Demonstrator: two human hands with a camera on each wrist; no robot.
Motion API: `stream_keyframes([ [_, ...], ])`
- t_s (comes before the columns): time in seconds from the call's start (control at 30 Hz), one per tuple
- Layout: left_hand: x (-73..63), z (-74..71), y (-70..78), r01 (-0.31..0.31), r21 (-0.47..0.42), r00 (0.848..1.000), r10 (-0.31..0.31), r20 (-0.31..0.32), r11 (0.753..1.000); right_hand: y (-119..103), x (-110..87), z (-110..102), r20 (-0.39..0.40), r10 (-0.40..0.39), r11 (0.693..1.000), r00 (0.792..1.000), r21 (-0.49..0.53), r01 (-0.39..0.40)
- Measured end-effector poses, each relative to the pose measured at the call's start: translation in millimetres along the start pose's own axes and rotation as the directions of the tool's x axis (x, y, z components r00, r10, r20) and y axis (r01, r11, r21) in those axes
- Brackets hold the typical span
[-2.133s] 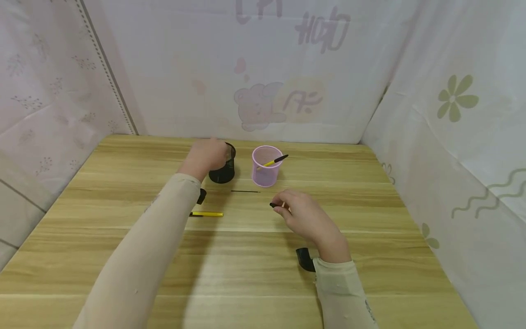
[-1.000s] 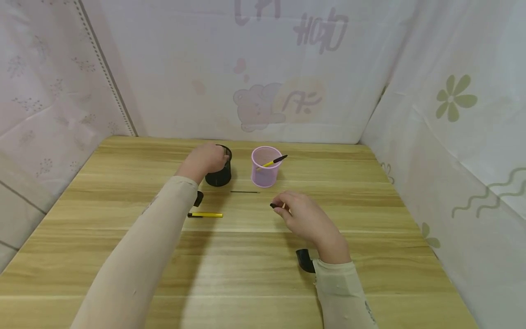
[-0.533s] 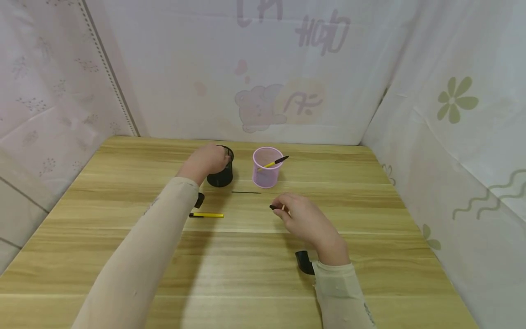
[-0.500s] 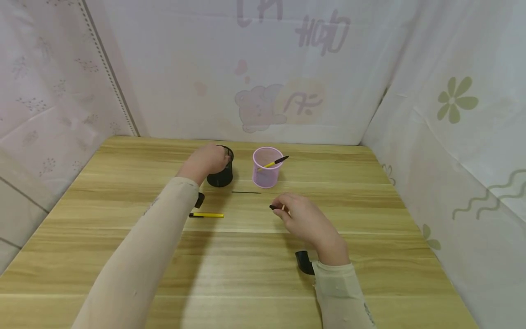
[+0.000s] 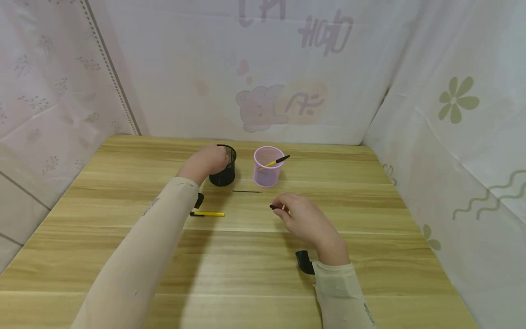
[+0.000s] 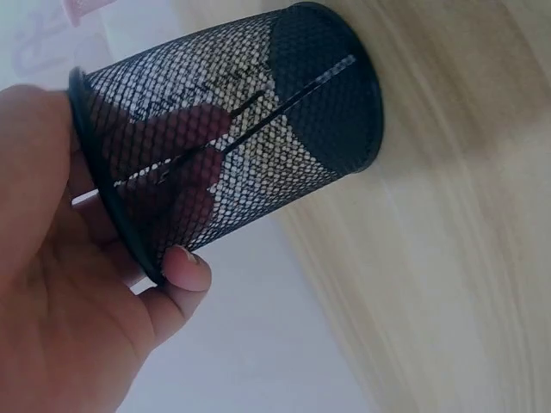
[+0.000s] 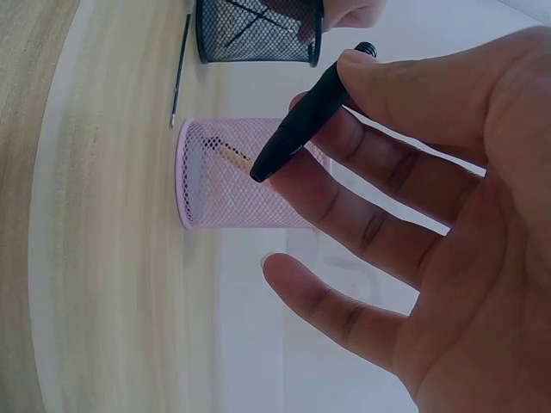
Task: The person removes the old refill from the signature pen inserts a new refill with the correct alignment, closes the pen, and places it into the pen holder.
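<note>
Black pen piece [image 7: 301, 125] pinched in right hand [image 5: 307, 219]; thin refill [image 5: 246, 191] lies crosswise ahead-left, right end nearest; left hand [image 5: 207, 161], fingers inside mesh cup [image 5: 223, 177], grip unclear.

Head view evenly lit; shadow beside beige cloth left sleeve [image 5: 139, 256] darkens pale wood-grain tabletop [image 5: 382, 274] toward 7 o'clock. Left-wrist view dim, bluish, soft. Right-wrist view: bare right hand [image 7: 473, 241] shaded, bowed distortion at 9 o'clock.
</note>
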State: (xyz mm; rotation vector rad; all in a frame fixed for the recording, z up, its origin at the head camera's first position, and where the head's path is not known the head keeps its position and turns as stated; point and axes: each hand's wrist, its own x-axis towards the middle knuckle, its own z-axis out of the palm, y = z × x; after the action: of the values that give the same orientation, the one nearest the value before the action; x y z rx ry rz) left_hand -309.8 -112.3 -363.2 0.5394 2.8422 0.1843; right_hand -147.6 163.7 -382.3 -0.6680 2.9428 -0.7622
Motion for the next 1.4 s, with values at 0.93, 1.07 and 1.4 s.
stream_keyframes([
  [0.93, -16.8, -33.1, -2.6, -0.039, -0.262, 0.957, -0.039, -0.287, 0.964, -5.2, 2.2, -7.1, 0.013, -0.001, 1.000, 1.000, -0.021, 0.001],
  [1.07, -20.9, -37.2, -2.6, -0.073, -0.427, 0.946, -0.073, -0.316, 0.901, -5.0, 2.4, -6.7, 0.011, 0.002, 1.000, 1.000, -0.022, -0.002],
  [1.4, -36.0, -46.6, 4.9, -0.148, -0.589, 0.926, -0.097, -0.364, 0.795, -3.1, 1.7, -5.6, -0.004, -0.007, 1.000, 1.000, -0.027, 0.007],
])
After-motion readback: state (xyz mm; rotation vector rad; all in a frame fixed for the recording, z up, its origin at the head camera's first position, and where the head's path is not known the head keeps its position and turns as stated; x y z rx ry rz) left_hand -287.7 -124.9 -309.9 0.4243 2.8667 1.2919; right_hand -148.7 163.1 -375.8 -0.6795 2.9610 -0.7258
